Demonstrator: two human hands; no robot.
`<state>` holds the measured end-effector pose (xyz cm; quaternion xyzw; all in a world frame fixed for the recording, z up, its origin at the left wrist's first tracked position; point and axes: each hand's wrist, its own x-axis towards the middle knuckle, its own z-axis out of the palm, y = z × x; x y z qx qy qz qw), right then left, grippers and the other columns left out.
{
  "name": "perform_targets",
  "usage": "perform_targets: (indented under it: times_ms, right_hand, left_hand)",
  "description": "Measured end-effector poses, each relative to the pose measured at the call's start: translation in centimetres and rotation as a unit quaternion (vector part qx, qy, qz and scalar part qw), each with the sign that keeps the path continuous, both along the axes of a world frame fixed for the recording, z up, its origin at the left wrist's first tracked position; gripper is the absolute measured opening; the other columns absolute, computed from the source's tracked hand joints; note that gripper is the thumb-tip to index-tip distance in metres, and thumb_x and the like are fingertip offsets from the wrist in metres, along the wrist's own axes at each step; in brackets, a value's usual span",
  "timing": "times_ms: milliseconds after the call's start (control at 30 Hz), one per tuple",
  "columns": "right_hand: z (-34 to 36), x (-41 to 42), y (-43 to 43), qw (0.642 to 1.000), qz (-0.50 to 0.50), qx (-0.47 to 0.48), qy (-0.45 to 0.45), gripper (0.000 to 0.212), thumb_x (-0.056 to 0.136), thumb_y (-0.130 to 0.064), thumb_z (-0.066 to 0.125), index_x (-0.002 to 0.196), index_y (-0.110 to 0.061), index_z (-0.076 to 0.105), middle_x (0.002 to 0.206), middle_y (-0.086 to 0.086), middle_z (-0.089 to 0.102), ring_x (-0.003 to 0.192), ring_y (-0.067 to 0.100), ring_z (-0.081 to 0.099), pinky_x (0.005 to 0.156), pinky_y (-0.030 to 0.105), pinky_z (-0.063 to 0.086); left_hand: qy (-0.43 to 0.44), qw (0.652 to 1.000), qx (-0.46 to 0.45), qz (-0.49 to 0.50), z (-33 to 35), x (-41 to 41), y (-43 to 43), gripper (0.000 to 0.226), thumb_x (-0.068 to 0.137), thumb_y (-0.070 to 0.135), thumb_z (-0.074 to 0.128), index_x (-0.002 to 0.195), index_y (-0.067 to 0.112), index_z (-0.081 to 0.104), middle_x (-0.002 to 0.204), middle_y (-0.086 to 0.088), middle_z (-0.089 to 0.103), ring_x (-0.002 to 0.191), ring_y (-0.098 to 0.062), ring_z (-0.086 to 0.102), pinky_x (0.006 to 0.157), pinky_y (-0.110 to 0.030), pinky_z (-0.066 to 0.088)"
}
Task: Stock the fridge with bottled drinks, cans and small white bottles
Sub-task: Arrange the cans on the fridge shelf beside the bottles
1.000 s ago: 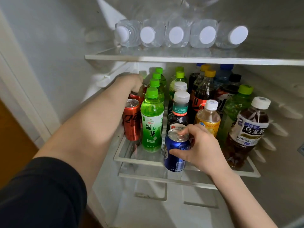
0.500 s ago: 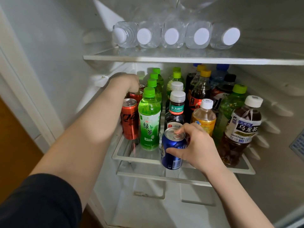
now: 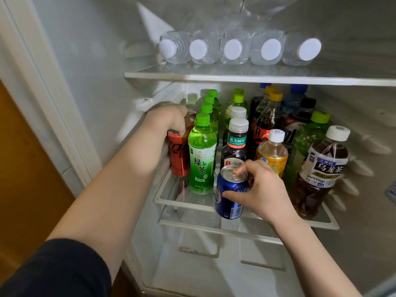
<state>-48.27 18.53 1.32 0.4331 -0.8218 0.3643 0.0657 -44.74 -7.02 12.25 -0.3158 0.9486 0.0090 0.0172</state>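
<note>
Fingers [image 3: 246, 167] of right hand [image 3: 264, 195] wrap cylindrical glossy blue can [image 3: 228, 207].

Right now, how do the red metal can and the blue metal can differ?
The red metal can stands far left on the glass shelf, left hand gripping its top; the blue metal can is at the front edge, right hand wrapped round its side. Both are upright.

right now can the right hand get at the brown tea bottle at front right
Probably, but not while full: the right hand grips the blue can. The brown tea bottle stands at the shelf's front edge, nothing before it.
</note>
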Motion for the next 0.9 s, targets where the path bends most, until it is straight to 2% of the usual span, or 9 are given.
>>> perform_targets:
  times_ms: [133,267,333,433,500,567,633,733,900]
  right_hand:
    - [-0.1,0.0,0.1,1.000,0.000,-0.001,0.002,0.047,0.052,-0.039,0.086,0.084,-0.029,0.052,0.093,-0.010,0.053,0.080,0.007,0.049,0.065,0.023,0.040]
    - [-0.1,0.1,0.2,1.000,0.000,-0.002,0.000,0.047,0.053,-0.038,0.086,0.085,-0.029,0.052,0.093,-0.009,0.052,0.081,0.007,0.049,0.066,0.024,0.039]
    - [-0.1,0.1,0.3,1.000,0.000,-0.004,-0.001,0.046,0.054,-0.037,0.086,0.086,-0.027,0.054,0.094,-0.009,0.053,0.081,0.007,0.050,0.066,0.024,0.041]
    - [-0.2,0.2,0.3,1.000,0.000,-0.016,-0.005,0.046,0.054,-0.036,0.086,0.087,-0.024,0.058,0.094,-0.008,0.053,0.082,0.008,0.052,0.069,0.027,0.045]
    - [-0.5,0.3,0.4,0.999,0.002,-0.035,-0.004,0.047,0.053,-0.034,0.087,0.089,-0.023,0.060,0.095,-0.007,0.054,0.084,0.010,0.053,0.072,0.030,0.048]
    - [-0.7,0.4,0.5,0.998,0.010,-0.058,-0.007,0.047,0.053,-0.030,0.089,0.090,-0.022,0.061,0.097,-0.007,0.056,0.086,0.010,0.054,0.074,0.031,0.049]
    - [-0.9,0.5,0.6,0.997,0.024,-0.077,-0.015,0.047,0.053,-0.028,0.089,0.091,-0.021,0.063,0.099,-0.007,0.057,0.089,0.009,0.056,0.076,0.031,0.051]
    - [-0.9,0.6,0.5,0.995,0.047,-0.081,-0.031,0.045,0.055,-0.023,0.089,0.093,-0.018,0.065,0.102,-0.006,0.059,0.093,0.010,0.057,0.079,0.028,0.051]
    - [-0.3,0.4,0.5,0.990,0.076,-0.070,-0.092,0.034,0.067,-0.018,0.083,0.098,-0.019,0.068,0.104,-0.007,0.061,0.093,0.005,0.058,0.079,0.010,0.044]
  left_hand:
    - [0.023,1.000,0.002,-0.002,-0.4,-0.1,-0.2,0.039,0.072,0.017,0.076,0.102,0.014,0.052,0.107,-0.007,0.054,0.089,-0.026,0.053,0.068,-0.029,0.042]
    - [0.046,0.999,-0.009,-0.004,-0.9,0.1,-0.5,0.049,0.070,0.020,0.075,0.115,0.017,0.057,0.119,-0.009,0.055,0.102,-0.028,0.054,0.079,-0.032,0.048]
    - [0.075,0.997,-0.011,-0.008,-1.2,0.3,-0.5,0.045,0.072,0.019,0.070,0.115,0.021,0.058,0.121,-0.010,0.055,0.107,-0.029,0.055,0.086,-0.033,0.049]
    - [0.151,0.988,-0.003,-0.018,-1.9,1.3,0.0,0.042,0.082,0.023,0.060,0.123,0.012,0.055,0.125,-0.014,0.054,0.111,-0.031,0.053,0.092,-0.036,0.046]
    - [0.303,0.952,0.037,-0.016,-2.6,2.4,1.6,0.041,0.092,0.023,0.053,0.129,0.008,0.050,0.124,-0.006,0.053,0.110,-0.023,0.053,0.091,-0.030,0.043]
    - [0.461,0.883,0.071,-0.045,-4.0,4.0,4.2,0.034,0.097,0.019,0.046,0.128,0.008,0.051,0.114,0.004,0.054,0.102,-0.007,0.052,0.089,-0.019,0.040]
    - [0.546,0.831,0.072,-0.081,-6.0,5.6,6.8,0.026,0.098,0.016,0.044,0.118,0.008,0.058,0.105,0.008,0.055,0.092,0.006,0.050,0.085,-0.006,0.036]
    - [0.602,0.786,0.112,-0.084,-9.7,7.2,9.2,0.019,0.095,0.018,0.045,0.106,0.017,0.061,0.098,0.008,0.059,0.091,0.007,0.053,0.081,-0.006,0.039]
    - [0.569,0.789,0.224,-0.063,-15.5,8.3,11.3,0.021,0.089,0.012,0.055,0.109,0.018,0.058,0.106,-0.001,0.061,0.100,-0.008,0.059,0.085,-0.024,0.051]
